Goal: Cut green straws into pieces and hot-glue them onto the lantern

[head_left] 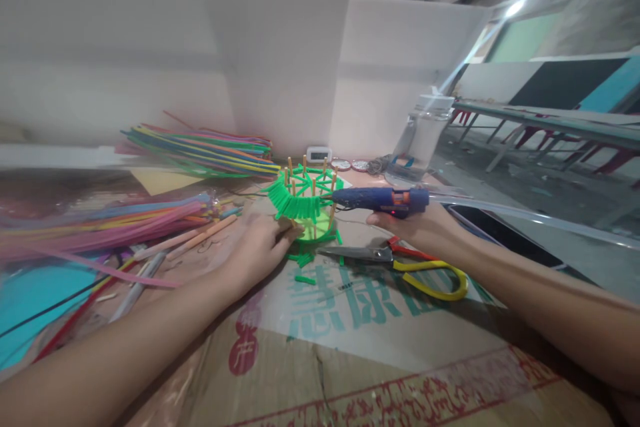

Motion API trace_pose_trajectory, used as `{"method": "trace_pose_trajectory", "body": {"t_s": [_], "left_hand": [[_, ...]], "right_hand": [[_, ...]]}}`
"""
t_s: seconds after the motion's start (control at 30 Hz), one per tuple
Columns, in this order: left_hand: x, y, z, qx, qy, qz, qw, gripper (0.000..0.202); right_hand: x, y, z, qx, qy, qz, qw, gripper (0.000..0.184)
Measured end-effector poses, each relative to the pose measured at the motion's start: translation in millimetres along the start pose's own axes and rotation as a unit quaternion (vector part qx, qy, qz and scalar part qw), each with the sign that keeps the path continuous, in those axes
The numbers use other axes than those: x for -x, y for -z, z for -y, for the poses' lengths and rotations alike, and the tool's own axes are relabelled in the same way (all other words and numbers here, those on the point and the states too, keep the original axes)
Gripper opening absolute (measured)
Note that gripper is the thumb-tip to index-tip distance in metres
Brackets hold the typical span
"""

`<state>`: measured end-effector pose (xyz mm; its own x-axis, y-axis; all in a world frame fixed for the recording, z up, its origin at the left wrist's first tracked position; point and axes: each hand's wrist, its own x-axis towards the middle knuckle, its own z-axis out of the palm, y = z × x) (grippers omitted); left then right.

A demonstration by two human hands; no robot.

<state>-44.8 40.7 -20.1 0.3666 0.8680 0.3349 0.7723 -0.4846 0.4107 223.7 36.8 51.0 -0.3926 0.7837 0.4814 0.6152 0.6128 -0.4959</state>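
Model (295, 207) and scissors (389, 255) lay near the middle of the surface (215, 387). The model stood upright, thin wooden sticks (314, 188) rising through its green fringed rim above a paler base (315, 228). The left hand (263, 243) was partly curled, thumb and fingertips at the near left of the base; whether they pinched it or merely touched it could not be told. The right hand (420, 225) was closed around a blue glue gun (373, 199), its nozzle pointing left at the rim; contact there was unclear. Below the gun were the scissors, blades toward the model, handles red and yellow. Green scraps (305, 279) lay just in front of the base. Coloured stems lay to the left in two bundles, one farther back (200, 150), one nearer (125, 227). Behind the model sat a small white display (319, 155); a clear bottle (417, 137) stood farther right.
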Motion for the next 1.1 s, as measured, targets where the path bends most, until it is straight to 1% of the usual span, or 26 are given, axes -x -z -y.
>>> {"method": "trace_pose_trajectory", "body": {"t_s": [0.13, 0.3, 0.4, 0.5, 0.57, 0.63, 0.73, 0.8, 0.97, 1.1], "left_hand": [[0.5, 0.3, -0.7, 0.003, 0.000, 0.000, 1.000, 0.034], [1.1, -0.6, 0.0, 0.006, -0.002, -0.004, 1.000, 0.034], [0.8, -1.1, 0.8, 0.004, -0.003, -0.003, 1.000, 0.034], [0.4, -1.0, 0.5, 0.000, -0.004, -0.002, 1.000, 0.035], [0.3, -0.8, 0.0, 0.002, -0.003, -0.001, 1.000, 0.035], [0.4, -0.5, -0.6, 0.004, -0.002, -0.002, 1.000, 0.035], [0.5, 0.2, -1.1, 0.008, -0.002, -0.001, 1.000, 0.034], [0.3, 0.5, -1.0, 0.007, -0.002, -0.001, 1.000, 0.034], [-0.1, -0.2, 0.2, 0.004, 0.001, -0.002, 1.000, 0.034], [0.5, 0.0, -0.5, 0.003, 0.003, -0.001, 1.000, 0.034]], "right_hand": [[-1.1, -0.5, 0.2, -0.026, 0.001, 0.002, 1.000, 0.038], [1.5, -0.3, -2.4, -0.032, -0.031, -0.006, 0.999, 0.030], [0.9, 2.5, -0.3, -0.018, -0.012, 0.022, 1.000, 0.030], [-2.1, 6.3, 4.3, -0.007, 0.013, 0.052, 0.999, 0.039], [-3.4, 7.7, 6.0, -0.005, 0.022, 0.057, 0.998, 0.043], [-2.9, 7.6, 5.2, 0.001, 0.015, 0.056, 0.998, 0.040], [0.7, 5.6, 0.8, 0.012, -0.016, 0.043, 0.999, 0.032], [3.3, 4.4, -1.2, 0.012, -0.033, 0.033, 0.999, 0.030], [4.0, 6.0, 3.0, -0.011, -0.029, 0.046, 0.998, 0.034], [1.3, 7.6, 4.5, 0.006, -0.030, 0.049, 0.998, 0.031]]}}
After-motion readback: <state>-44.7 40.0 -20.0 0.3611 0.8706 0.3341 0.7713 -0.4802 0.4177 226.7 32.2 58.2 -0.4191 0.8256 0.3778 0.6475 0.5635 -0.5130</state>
